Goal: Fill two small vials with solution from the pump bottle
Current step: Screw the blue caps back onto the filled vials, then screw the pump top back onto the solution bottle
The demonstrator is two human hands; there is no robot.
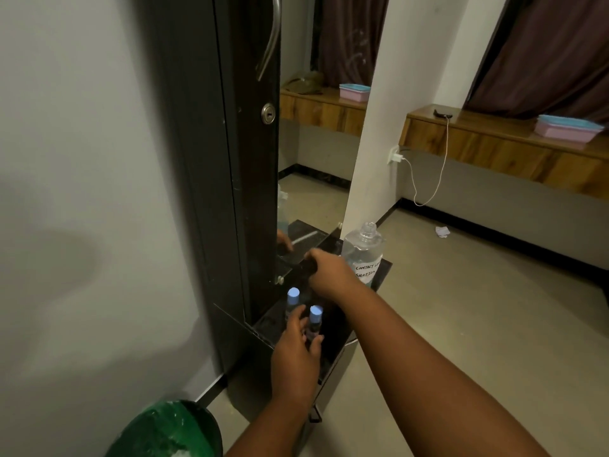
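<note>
In the head view both capped vials, the far one [292, 300] and the near one [314, 319], stand on the dark desk [336, 328], the left hand [296, 352] with its grip narrow around the near one. The right hand [329, 273] closes on something dark I cannot identify, left of the bottle [364, 250], which stands uncapped at the desk's far right. Whether the vials hold solution is unclear, so filling may remain.

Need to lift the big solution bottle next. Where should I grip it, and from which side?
Grip the solution bottle around its wide body, roughly at the handwritten label, below the sloping shoulder. Come from the right, open-floor side: the mirror stands to its left and the right hand is beside it there. It stands upright with its narrow neck uncapped, so keep it vertical; the neck probably offers a poorer hold.
</note>
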